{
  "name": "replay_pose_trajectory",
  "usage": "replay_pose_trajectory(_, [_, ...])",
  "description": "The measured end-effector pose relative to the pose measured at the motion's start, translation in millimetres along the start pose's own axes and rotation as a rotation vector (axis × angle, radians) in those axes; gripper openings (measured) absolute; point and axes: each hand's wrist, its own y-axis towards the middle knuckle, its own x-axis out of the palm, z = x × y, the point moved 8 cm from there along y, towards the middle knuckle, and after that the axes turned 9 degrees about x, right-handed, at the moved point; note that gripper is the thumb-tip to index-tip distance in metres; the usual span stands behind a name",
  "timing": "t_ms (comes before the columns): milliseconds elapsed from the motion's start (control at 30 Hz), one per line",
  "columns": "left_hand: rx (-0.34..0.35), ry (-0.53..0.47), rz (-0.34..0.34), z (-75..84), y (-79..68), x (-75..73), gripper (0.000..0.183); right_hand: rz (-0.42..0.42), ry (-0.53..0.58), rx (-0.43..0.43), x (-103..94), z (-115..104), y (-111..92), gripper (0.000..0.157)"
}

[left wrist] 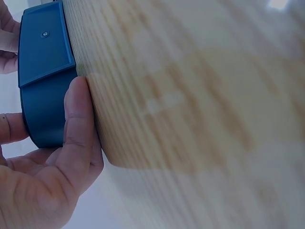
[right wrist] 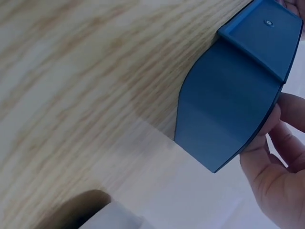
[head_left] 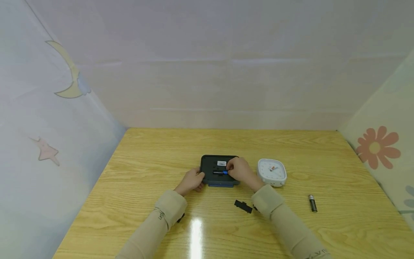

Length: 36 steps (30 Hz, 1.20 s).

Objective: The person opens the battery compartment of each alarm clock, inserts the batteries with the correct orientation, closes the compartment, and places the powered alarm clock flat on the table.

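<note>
- Case [head_left: 210, 168], dark, back upward, mid-table between the left and right edges of the table [head_left: 145, 151], nearer the far edge than the loose parts.
- Battery [head_left: 220, 172], black with a blue end, lying lengthwise across the case's back; how deep it sits cannot be told. Head view only.
- Label [head_left: 221, 163], white, above the battery on the same back. Head view only.
- Panel [left wrist: 46, 47], blue, raised from the case's near side, with one screw [left wrist: 45, 34]; screw plain in both wrist views, panel merely a narrow strip in the head view.
- Left hand [head_left: 191, 180]: pinching the case at its left end, thumb at the back's edge. Left wrist view adds fingers underneath, between case and table, largely concealed from the head.
- Right hand [head_left: 238, 169]: over the case's right end, fingers bent, tips at the battery's blue end. Right wrist view hides those tips behind the case; pinching or merely pressing, cannot tell.
- Clock [head_left: 271, 172], white, dial up, just right of the right hand.
- Strip [head_left: 243, 206], black, nearer the table's near side than the case, beside the right cuff [head_left: 268, 203].
- Spare battery [head_left: 312, 203], black and silver, apart from the rest, toward the table's right edge.
</note>
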Motion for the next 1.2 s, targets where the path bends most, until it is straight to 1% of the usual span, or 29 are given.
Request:
replay_pose_trajectory(100, [0.005,0.002,0.0,-0.1,0.2,0.3,0.036,0.006,-0.037,0.005,0.9,-2,-1,0.004])
replay_pose_trajectory(200, [0.009,0.004,0.001,-0.4,0.3,0.4,0.037,0.013,-0.059,0.009,1.9,-3,-2,0.004])
replay_pose_trajectory(600, [0.01,0.0,0.003,-0.9,0.1,0.1,0.037,0.049,-0.089,0.068,4.2,-5,-5,0.004])
replay_pose_trajectory(833, [0.01,-0.007,0.002,1.0,-1.0,0.5,0.036,0.076,-0.082,0.111,3.9,-6,-8,0.007])
replay_pose_trajectory(900, [0.011,-0.005,-0.001,1.2,-1.1,0.7,0.036,0.091,-0.076,0.114,3.2,-7,-9,0.011])
replay_pose_trajectory(1000, [0.013,-0.002,-0.006,1.5,-1.2,1.0,0.038,0.114,-0.057,0.106,1.2,-10,-12,0.028])
replay_pose_trajectory(1100, [0.013,-0.002,-0.005,0.8,-0.9,0.9,0.038,0.11,-0.01,0.095,0.8,-11,-15,0.039])
replay_pose_trajectory(1167, [0.013,0.0,-0.003,-0.1,-0.5,0.5,0.038,0.097,0.032,0.096,1.8,-10,-16,0.041])
replay_pose_trajectory(1200, [0.011,0.001,-0.003,-0.5,-0.3,0.2,0.038,0.091,0.055,0.1,2.0,-9,-16,0.037])
